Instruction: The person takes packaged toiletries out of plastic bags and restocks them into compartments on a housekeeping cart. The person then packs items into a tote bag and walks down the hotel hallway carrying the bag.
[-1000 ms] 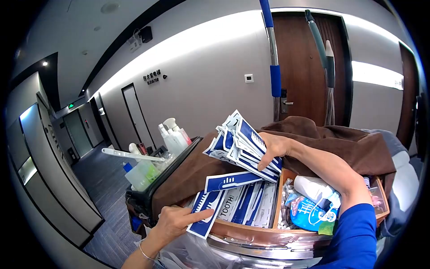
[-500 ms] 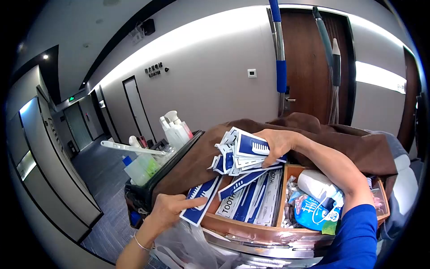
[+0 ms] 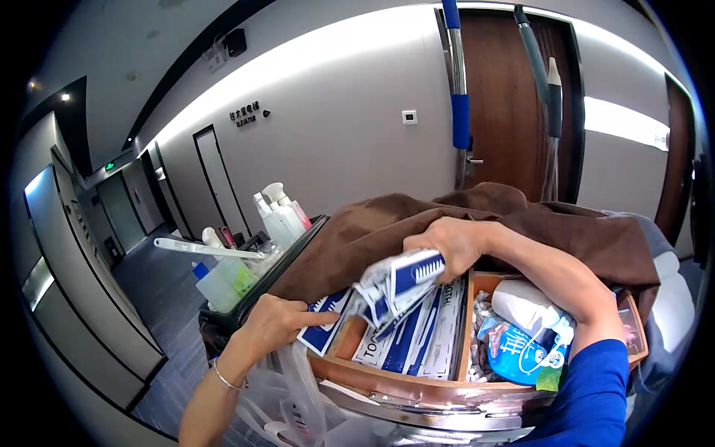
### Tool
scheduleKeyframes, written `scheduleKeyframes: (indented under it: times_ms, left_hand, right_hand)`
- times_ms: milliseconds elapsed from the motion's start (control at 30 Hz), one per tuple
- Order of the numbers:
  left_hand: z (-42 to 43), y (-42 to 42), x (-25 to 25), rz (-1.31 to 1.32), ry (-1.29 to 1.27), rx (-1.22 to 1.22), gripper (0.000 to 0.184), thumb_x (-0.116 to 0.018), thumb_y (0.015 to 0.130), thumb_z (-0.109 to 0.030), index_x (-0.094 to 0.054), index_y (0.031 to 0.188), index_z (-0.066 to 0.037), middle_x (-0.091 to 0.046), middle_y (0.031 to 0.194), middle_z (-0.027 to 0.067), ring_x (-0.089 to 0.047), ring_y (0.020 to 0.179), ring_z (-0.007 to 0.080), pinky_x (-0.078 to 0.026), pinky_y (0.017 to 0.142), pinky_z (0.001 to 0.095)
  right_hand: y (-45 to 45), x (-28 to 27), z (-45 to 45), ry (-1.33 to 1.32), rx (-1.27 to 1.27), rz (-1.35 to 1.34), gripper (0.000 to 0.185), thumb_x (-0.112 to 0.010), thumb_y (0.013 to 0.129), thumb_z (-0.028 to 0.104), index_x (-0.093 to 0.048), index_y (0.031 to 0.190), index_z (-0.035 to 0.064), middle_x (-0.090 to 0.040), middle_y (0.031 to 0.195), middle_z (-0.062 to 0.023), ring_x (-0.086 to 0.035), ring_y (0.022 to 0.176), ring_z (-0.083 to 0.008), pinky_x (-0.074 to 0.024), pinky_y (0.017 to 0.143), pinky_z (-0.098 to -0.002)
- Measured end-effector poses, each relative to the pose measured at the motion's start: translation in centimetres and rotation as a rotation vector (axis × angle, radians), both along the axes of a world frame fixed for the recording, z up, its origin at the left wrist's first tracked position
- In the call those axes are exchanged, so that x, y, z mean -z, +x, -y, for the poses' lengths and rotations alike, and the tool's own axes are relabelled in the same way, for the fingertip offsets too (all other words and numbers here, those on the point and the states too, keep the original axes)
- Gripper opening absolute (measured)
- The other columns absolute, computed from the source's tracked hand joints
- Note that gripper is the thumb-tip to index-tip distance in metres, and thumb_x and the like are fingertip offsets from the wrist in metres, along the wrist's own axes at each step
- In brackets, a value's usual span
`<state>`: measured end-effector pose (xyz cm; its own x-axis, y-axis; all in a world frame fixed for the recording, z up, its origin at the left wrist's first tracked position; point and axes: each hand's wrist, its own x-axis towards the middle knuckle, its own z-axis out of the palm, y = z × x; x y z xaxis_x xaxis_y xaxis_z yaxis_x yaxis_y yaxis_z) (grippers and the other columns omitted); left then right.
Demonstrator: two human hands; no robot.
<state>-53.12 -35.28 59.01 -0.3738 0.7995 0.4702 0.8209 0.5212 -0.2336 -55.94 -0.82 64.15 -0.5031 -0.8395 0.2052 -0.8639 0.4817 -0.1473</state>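
Note:
My right hand (image 3: 454,244) is closed around a stack of white-and-blue toothbrush packets (image 3: 402,279), tilted above an open wooden compartment and slightly blurred. Below it, more toothbrush packets printed "TOOTH" (image 3: 412,339) lie in that compartment, partly covered by the stack. At the compartment's left corner, my left hand (image 3: 277,325) grips a single toothbrush packet (image 3: 322,334), its index finger stretched across the printed face. The far end of this packet lies near the stack.
Right of the packets, another compartment holds a white roll (image 3: 521,304) and a blue pouch (image 3: 514,350). Brown cloth (image 3: 357,231) drapes behind. Bottles (image 3: 279,216) and a white-handled brush (image 3: 205,248) stand in a caddy at left. A clear plastic bag (image 3: 298,395) hangs in front.
My right hand has shifted a little left and down, and its stack now tilts over the compartment. The left hand's packet has moved slightly left. The view has shifted a little.

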Motion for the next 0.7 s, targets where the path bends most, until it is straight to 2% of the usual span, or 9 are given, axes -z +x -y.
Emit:
scheduleKeyframes:
  times_ms: [67, 100, 133, 233, 367, 467, 667, 700]
  left_hand:
    - [0.1, -0.2, 0.2, 0.001, -0.033, 0.012, 0.050, -0.063, 0.066, -0.002, -0.068, 0.104, -0.034, -0.051, 0.053, -0.0012, -0.053, 0.046, 0.0153, -0.043, 0.043, 0.0266]
    - [0.3, -0.6, 0.4, -0.024, -0.029, 0.050, 0.053, -0.063, 0.066, -0.002, -0.066, 0.107, -0.036, -0.051, 0.054, -0.0021, -0.052, 0.045, 0.0142, -0.043, 0.043, 0.0262]
    - [0.4, -0.8, 0.5, -0.019, -0.009, 0.046, 0.053, -0.063, 0.066, -0.002, -0.066, 0.107, -0.036, -0.051, 0.054, -0.0021, -0.052, 0.045, 0.0142, -0.043, 0.043, 0.0262]
    - [0.8, -1.4, 1.0, 0.020, 0.041, 0.103, 0.055, -0.063, 0.067, -0.001, -0.065, 0.108, -0.037, -0.050, 0.053, -0.0023, -0.052, 0.045, 0.0135, -0.043, 0.042, 0.0260]
    - [1.4, -2.4, 1.8, -0.020, 0.107, 0.152, 0.053, -0.063, 0.067, -0.002, -0.066, 0.107, -0.037, -0.049, 0.052, -0.0027, -0.050, 0.042, 0.0128, -0.042, 0.040, 0.0257]
    - [1.5, -2.8, 1.7, -0.048, 0.135, 0.191, 0.051, -0.062, 0.069, -0.004, -0.065, 0.108, -0.037, -0.048, 0.052, -0.0031, -0.049, 0.042, 0.0126, -0.042, 0.040, 0.0256]
    - [1.6, -3.1, 1.6, -0.068, 0.121, 0.203, 0.046, -0.060, 0.073, -0.008, -0.065, 0.106, -0.039, -0.047, 0.051, -0.0036, -0.049, 0.042, 0.0124, -0.042, 0.039, 0.0261]
    - [1.6, -3.3, 1.7, -0.063, 0.126, 0.204, 0.046, -0.060, 0.073, -0.008, -0.065, 0.106, -0.039, -0.047, 0.051, -0.0036, -0.049, 0.042, 0.0124, -0.042, 0.039, 0.0261]
  right_hand:
    - [0.6, 0.7, 0.3, 0.078, 0.013, 0.003, 0.036, -0.072, 0.061, 0.017, -0.054, 0.091, 0.0097, -0.064, 0.075, -0.0096, -0.063, 0.069, -0.0281, -0.0459, 0.059, -0.0382]
    - [1.3, 0.8, 0.6, 0.058, -0.053, -0.084, 0.028, -0.068, 0.066, 0.014, -0.053, 0.089, 0.0099, -0.062, 0.071, -0.0096, -0.062, 0.064, -0.0285, -0.0445, 0.055, -0.0382]
    - [1.5, 1.1, 0.6, 0.064, -0.095, -0.146, 0.023, -0.064, 0.069, 0.012, -0.052, 0.088, 0.0088, -0.060, 0.070, -0.0098, -0.060, 0.065, -0.0295, -0.0446, 0.055, -0.0388]
    - [1.8, 2.0, 0.6, 0.072, -0.226, -0.311, 0.028, -0.065, 0.065, 0.011, -0.050, 0.088, 0.0075, -0.057, 0.075, -0.0088, -0.059, 0.073, -0.0275, -0.0460, 0.063, -0.0397]
    - [2.3, 2.8, 0.3, 0.201, -0.272, -0.480, 0.030, -0.069, 0.066, 0.012, -0.053, 0.091, 0.0108, -0.061, 0.100, -0.0084, -0.060, 0.088, -0.0227, -0.0479, 0.074, -0.0372]
    - [2.6, 2.3, 0.7, 0.242, -0.298, -0.524, 0.017, -0.061, 0.076, 0.016, -0.053, 0.090, 0.0111, -0.061, 0.099, -0.0087, -0.061, 0.091, -0.0224, -0.0479, 0.076, -0.0367]
    - [2.3, 2.2, 1.4, 0.171, -0.357, -0.588, 0.009, -0.056, 0.080, 0.015, -0.053, 0.088, 0.0120, -0.062, 0.102, -0.0099, -0.062, 0.092, -0.0231, -0.0489, 0.076, -0.0342]
    - [1.9, 2.4, 0.9, 0.202, -0.342, -0.606, 0.012, -0.057, 0.079, 0.017, -0.053, 0.088, 0.0119, -0.062, 0.105, -0.0096, -0.062, 0.094, -0.0245, -0.0477, 0.080, -0.0380]
